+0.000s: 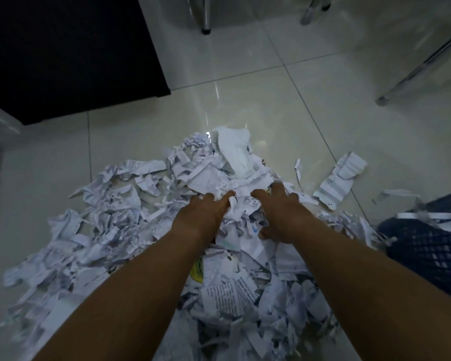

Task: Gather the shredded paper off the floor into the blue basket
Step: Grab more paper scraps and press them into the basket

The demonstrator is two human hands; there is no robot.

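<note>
You are crouched over a glossy tiled floor, with a black cabinet at upper left and chrome chair legs at upper right. A broad heap of shredded paper covers the tiles in front of you, running from the far crest down to the bottom edge of the view. The blue basket, a mesh-sided one, sits at your right, just beside the heap, with a few strips already on its rim. A larger torn sheet lies apart from the heap, between it and the basket.

By the look of it you are mid-gather, bunching up a load, and most of the paper is still on the floor. The next move calls for closing both hands around a clump, lifting it whole and swinging it right over the basket's rim; loose strips will likely shed on the way.

Both forearms reach forward, roughly parallel. Your left hand lies palm-down with its fingers curled into the crest. Your right hand mirrors it, fingers spread and dug in, the thumb tucked below. Between them they press a crumpled printed scrap.
</note>
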